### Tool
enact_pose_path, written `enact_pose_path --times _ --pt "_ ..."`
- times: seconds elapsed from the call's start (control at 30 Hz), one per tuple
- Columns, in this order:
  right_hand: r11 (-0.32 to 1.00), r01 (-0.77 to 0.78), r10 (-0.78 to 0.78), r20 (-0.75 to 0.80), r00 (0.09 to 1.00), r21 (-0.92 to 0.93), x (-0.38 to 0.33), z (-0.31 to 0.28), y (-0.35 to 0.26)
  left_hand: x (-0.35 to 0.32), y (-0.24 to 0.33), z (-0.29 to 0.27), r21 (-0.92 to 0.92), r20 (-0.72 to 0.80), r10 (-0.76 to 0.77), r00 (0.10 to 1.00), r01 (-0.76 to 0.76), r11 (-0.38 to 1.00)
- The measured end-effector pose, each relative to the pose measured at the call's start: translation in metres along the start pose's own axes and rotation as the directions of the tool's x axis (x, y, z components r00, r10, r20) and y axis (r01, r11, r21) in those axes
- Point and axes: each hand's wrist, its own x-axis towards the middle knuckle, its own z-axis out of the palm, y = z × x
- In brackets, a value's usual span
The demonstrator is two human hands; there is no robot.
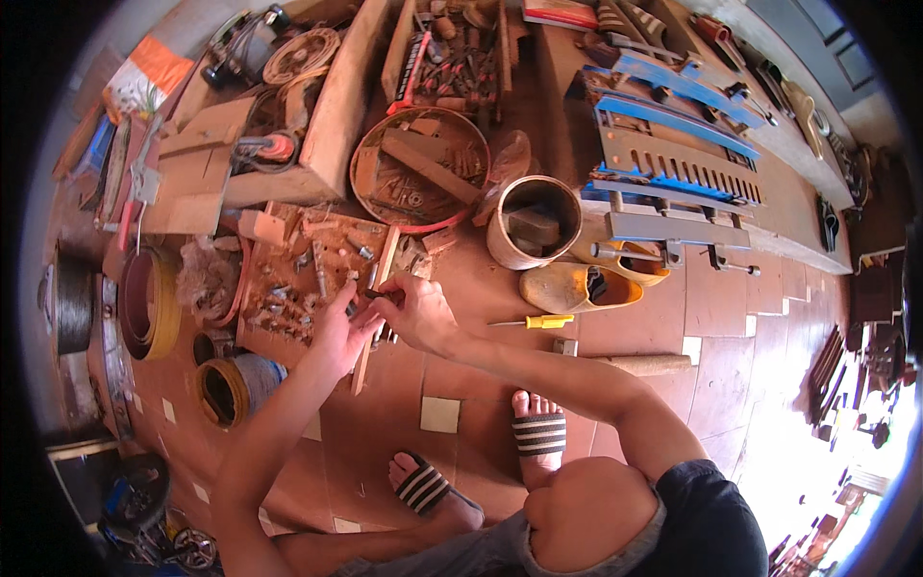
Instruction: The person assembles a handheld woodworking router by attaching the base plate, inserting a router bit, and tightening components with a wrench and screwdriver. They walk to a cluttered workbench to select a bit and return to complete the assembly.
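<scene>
Both hands meet over the right edge of a shallow wooden tray (300, 231), which holds many small metal bits and fittings. Between my fingertips is a small dark piece (372, 294), too small to name. My right hand (420, 313) pinches it from the right side, fingers curled. My left hand (340, 334) comes in from the left, its fingers closed close to the same piece; what they grip is partly hidden. Along the tray's right side runs a thin wooden strip (377, 313), passing beneath the hands.
Beyond the tray stand a round basin (445, 227) of scraps and a bucket (532, 262). Yellow clogs (543, 290) and a yellow-handled screwdriver (550, 322) lie to the right, before blue metal clamps (673, 111). At left are a yellow-rimmed roll (165, 303) and a wire coil (72, 303).
</scene>
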Motion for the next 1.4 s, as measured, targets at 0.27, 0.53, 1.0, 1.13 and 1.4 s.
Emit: enact_pose_path --times 0.27,0.53,1.0,1.13,1.4 --pt "0.974 0.223 -0.226 -0.059 0.972 -0.047 -0.007 0.002 0.008 0.004 -0.014 -0.014 0.057 0.043 0.044 0.998 -0.047 0.997" --pt "0.991 0.134 -0.130 0.147 0.981 -0.016 0.009 -0.010 -0.001 0.003 0.002 -0.021 0.057 0.047 0.118 0.992 -0.121 0.991" --pt "0.939 0.280 -0.285 0.005 0.958 -0.200 0.038 -0.012 0.014 0.021 0.000 -0.052 0.115 0.019 0.146 0.989 -0.147 0.982" --pt "0.913 0.238 -0.201 0.141 0.969 -0.330 0.026 -0.057 -0.039 0.013 0.011 -0.074 0.133 -0.067 0.158 0.985 -0.148 0.980" --pt "0.390 0.107 -0.187 0.035 0.982 -0.914 0.040 -0.215 -0.024 0.022 0.016 -0.081 0.123 0.018 0.158 0.987 -0.159 0.980"
